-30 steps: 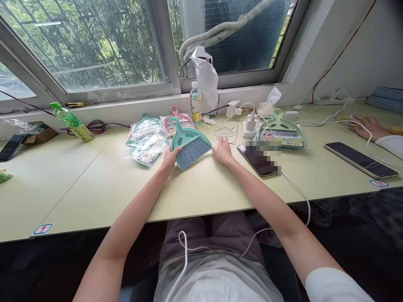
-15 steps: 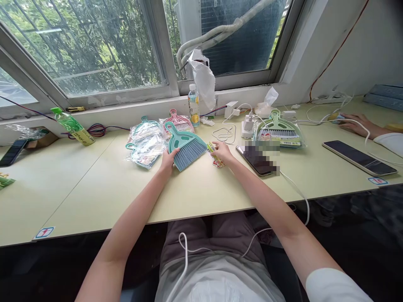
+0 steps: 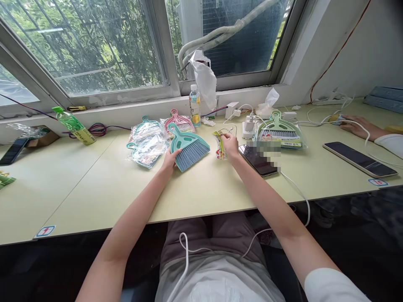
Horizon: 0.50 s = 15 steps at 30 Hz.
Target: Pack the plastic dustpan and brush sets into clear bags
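My left hand (image 3: 170, 160) grips the near left edge of a teal dustpan (image 3: 180, 135) that has a grey-bristled brush (image 3: 192, 154) nested in it, tilted above the table. To its right, my right hand (image 3: 231, 144) pinches a yellow-green printed label card (image 3: 219, 144), held apart from the dustpan. Behind and left of the dustpan lie teal dustpan sets in clear plastic (image 3: 146, 147). A pink dustpan set (image 3: 179, 121), also wrapped, is partly hidden by the teal one. The lower fingers of both hands are partly hidden.
Right of my right hand lies a phone (image 3: 260, 161), with wrapped green dustpan sets (image 3: 278, 132) behind it. A charger (image 3: 249, 124) with white cables, a water bottle (image 3: 194, 107) and a green bottle (image 3: 74, 126) stand along the window. Another person's hand (image 3: 359, 126) rests far right, near a second phone (image 3: 359, 159).
My right hand has moved away from the dustpan's right edge, up and to the right, carrying the label card. My left hand and the dustpan have barely moved.
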Each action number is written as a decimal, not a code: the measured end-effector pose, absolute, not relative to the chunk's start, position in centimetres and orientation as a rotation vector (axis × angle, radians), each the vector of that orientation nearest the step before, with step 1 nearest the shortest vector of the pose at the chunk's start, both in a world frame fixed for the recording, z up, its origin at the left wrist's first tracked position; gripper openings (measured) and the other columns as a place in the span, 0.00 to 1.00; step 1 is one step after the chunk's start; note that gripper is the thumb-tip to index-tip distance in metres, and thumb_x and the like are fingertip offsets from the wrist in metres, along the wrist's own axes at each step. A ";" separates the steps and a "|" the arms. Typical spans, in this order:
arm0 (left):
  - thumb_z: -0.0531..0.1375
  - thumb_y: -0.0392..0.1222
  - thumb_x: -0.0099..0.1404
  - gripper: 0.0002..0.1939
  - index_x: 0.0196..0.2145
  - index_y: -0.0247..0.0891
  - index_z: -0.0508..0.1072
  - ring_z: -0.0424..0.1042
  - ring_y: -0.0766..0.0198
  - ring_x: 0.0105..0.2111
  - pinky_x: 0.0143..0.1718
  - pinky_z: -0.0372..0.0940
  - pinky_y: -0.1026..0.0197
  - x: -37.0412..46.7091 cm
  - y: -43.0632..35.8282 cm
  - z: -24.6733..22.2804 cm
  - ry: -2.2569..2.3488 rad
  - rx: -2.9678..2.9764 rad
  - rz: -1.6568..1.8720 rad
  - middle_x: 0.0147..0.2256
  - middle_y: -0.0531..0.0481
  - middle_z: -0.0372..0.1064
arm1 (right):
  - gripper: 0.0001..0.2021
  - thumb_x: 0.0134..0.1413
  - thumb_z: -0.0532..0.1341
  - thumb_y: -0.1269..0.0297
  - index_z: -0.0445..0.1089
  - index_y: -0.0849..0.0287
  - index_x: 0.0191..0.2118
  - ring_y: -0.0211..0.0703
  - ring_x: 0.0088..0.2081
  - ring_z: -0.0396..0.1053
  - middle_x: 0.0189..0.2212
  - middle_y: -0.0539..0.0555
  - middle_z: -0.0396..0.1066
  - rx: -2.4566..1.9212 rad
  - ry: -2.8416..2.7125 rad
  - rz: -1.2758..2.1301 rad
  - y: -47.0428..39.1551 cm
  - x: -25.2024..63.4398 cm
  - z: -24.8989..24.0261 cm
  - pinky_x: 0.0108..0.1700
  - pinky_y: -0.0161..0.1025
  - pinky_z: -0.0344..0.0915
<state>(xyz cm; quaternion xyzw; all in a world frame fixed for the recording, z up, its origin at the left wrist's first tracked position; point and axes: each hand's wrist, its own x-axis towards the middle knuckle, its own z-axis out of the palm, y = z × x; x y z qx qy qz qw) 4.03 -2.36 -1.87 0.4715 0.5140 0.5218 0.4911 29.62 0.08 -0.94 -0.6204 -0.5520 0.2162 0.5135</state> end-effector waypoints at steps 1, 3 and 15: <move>0.64 0.47 0.58 0.20 0.48 0.43 0.69 0.73 0.50 0.50 0.47 0.71 0.49 4.0 -2.4 -1.8 1.248 1.139 1.259 0.50 0.45 0.73 | 0.16 0.57 0.52 0.61 0.74 0.60 0.43 0.42 0.38 0.72 0.37 0.55 0.76 -1.448 -1.249 0.625 0.1 29.8 -0.7 0.39 0.36 0.66; 0.65 0.47 0.57 0.20 0.47 0.43 0.70 0.73 0.50 0.50 0.46 0.72 0.50 4.1 -2.5 -1.7 1.249 1.117 1.245 0.49 0.45 0.73 | 0.10 0.55 0.55 0.65 0.72 0.59 0.39 0.37 0.31 0.70 0.32 0.52 0.74 -1.357 -1.047 0.905 0.1 30.0 -0.3 0.33 0.32 0.64; 0.71 0.44 0.50 0.25 0.46 0.42 0.72 0.73 0.50 0.49 0.48 0.71 0.52 4.7 -3.2 -1.4 1.085 1.027 1.251 0.46 0.46 0.74 | 0.06 0.49 0.64 0.70 0.65 0.58 0.32 0.28 0.24 0.64 0.28 0.46 0.70 -1.095 -1.044 1.439 -2.2 26.9 0.3 0.23 0.25 0.55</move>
